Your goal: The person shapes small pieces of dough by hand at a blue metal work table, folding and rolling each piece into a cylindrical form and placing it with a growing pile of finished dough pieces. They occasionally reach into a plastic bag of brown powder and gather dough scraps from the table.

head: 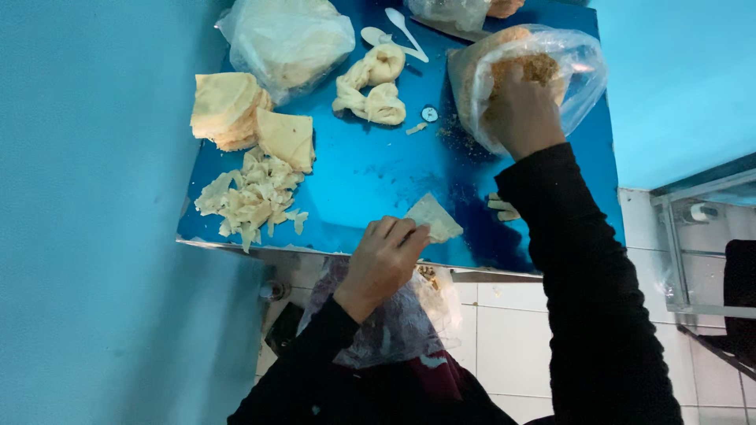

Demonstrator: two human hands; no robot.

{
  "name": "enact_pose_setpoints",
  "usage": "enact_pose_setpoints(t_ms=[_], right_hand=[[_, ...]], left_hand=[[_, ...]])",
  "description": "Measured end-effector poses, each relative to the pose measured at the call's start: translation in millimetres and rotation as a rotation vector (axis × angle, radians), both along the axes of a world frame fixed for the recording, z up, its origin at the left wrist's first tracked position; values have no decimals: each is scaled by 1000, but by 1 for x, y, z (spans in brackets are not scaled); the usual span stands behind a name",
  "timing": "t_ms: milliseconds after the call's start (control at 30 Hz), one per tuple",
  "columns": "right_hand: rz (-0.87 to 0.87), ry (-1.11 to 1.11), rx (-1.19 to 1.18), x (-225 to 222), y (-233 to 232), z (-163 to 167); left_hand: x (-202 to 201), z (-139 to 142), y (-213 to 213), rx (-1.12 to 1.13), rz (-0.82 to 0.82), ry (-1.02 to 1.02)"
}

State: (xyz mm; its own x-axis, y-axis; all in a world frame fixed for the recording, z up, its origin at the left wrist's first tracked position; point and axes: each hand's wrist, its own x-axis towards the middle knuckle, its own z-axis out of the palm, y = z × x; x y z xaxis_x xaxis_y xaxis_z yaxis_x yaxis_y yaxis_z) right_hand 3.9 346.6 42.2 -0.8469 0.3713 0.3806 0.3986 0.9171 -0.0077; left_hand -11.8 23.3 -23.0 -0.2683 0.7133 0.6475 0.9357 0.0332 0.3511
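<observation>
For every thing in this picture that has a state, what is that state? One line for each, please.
left hand: closed on a folded pale wrapper
right hand: inside the open plastic bag, in brown crumbs
closed plastic bag: full, lying at the table's far end
stack of wrappers: folded, piled
torn scraps: loose heap
twisted dough pieces: knotted
white spoon: lying flat

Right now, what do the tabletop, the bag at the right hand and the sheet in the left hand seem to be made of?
Tabletop: probably polished metal, since it is glossy and mirrors the blue surroundings. Bag: thin clear plastic, creased and shiny, with brown crumbs showing through where the right hand reaches in. Sheet held by the left hand: pale, thin and matte, likely dough or pastry wrapper.
</observation>
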Motion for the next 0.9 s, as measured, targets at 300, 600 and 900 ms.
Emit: enact_pose_setpoints(t_ms=[300, 600, 900], right_hand=[[60, -165, 6, -9, -3, -4], [173, -48, 76, 0, 9, 22], [321, -64, -784, 67, -108, 39]], left_hand=[[0, 0, -1, -39, 13, 77], [-2, 26, -7, 38, 218, -192], [0, 31, -6, -129, 297, -247]])
